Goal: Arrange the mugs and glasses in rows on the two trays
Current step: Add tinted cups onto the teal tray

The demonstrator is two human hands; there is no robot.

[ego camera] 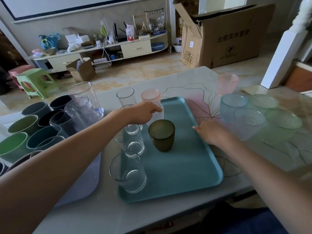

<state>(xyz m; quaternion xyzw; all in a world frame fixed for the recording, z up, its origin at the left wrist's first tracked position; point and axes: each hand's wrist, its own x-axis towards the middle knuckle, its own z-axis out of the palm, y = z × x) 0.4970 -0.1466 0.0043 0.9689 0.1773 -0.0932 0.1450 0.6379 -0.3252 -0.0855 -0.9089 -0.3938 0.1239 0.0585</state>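
Left hand (143, 114) pinching frosted cup (157, 114) over teal tray (194, 166), right hand (211, 132) gripping tray edge, box lettering unreadable

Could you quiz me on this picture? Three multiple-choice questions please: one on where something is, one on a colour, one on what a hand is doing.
1. Where does the dark green cup stand?
A. on the teal tray
B. on the floor
C. on the green stool

2. What colour is the cup by the tray's far edge?
A. black
B. pink
C. yellow

3. What is the left hand doing?
A. resting flat on the table
B. hanging out of sight
C. gripping a pale cup

Answers: 1 A, the cup sits inside the tray's rim. 2 B, it is frosted pink. 3 C, its fingers close round the cup above the tray.
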